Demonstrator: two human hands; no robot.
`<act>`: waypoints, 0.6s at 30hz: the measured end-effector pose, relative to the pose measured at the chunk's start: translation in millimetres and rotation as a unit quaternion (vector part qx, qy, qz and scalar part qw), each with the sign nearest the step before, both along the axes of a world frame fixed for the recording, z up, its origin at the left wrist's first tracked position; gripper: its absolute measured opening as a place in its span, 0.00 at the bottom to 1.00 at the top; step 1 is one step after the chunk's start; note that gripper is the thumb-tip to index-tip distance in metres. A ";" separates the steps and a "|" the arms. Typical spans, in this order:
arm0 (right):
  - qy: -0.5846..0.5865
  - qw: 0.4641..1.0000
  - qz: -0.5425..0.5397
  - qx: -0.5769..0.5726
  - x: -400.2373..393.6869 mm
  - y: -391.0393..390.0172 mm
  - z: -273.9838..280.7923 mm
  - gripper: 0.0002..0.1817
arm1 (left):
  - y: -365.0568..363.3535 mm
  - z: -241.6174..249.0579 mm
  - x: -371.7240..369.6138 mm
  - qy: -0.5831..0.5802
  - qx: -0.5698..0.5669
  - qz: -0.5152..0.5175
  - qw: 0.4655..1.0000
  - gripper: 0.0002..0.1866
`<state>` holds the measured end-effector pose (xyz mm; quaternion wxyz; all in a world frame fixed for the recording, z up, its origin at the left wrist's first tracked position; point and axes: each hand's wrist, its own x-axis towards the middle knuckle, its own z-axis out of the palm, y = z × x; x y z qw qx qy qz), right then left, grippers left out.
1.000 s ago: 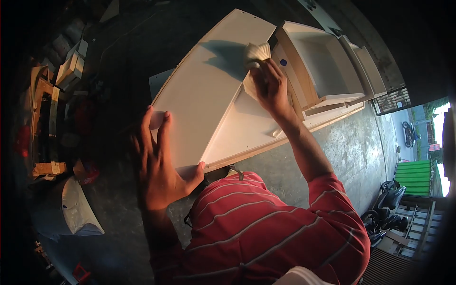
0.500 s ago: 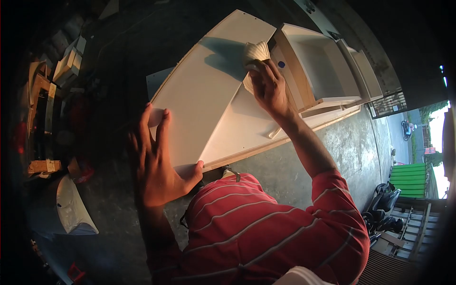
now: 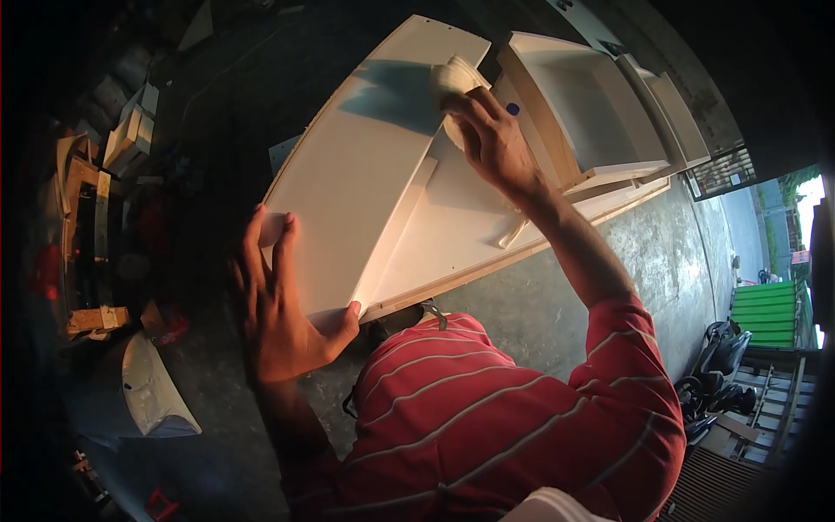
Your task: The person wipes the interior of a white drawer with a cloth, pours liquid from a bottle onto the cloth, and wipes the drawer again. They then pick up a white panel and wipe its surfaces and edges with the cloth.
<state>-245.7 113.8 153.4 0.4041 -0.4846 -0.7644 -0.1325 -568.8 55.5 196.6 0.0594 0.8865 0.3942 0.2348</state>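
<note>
A white cloth [image 3: 461, 76] is bunched in my right hand [image 3: 497, 143], its fingers closed round it over the far part of a white panel [image 3: 357, 174]. The cloth's shadow falls on the panel. My left hand [image 3: 287, 300] lies spread at the panel's near left end, with its fingers apart and the fingertips on the board. Below the panel's right side, a second white board [image 3: 444, 235] with a raw wooden edge shows. A small pale strip [image 3: 513, 231] rests on that board.
An open white box-like unit [image 3: 600, 109] stands at the upper right. Wooden frames [image 3: 78, 200] and a curved white piece [image 3: 152, 391] are on the left. Motorcycles [image 3: 718, 365] and a green corrugated panel [image 3: 765, 313] show at the right.
My right hand has moved slightly up and left with the cloth. The camera view has shifted a little, and my left hand keeps its place on the panel.
</note>
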 end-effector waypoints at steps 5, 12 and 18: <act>0.027 0.999 -0.019 -0.032 8.7 4.8 -3.6 0.13 | 0.1 2.4 0.1 0.001 0.000 -0.012 1.000 0.46; 0.029 0.999 -0.012 -0.018 13.1 9.0 -12.1 0.16 | 0.6 1.3 0.1 0.010 0.000 -0.025 1.000 0.46; 0.011 0.999 0.018 0.027 3.4 2.6 -14.4 0.15 | 2.0 1.9 1.1 0.019 0.005 -0.036 0.999 0.46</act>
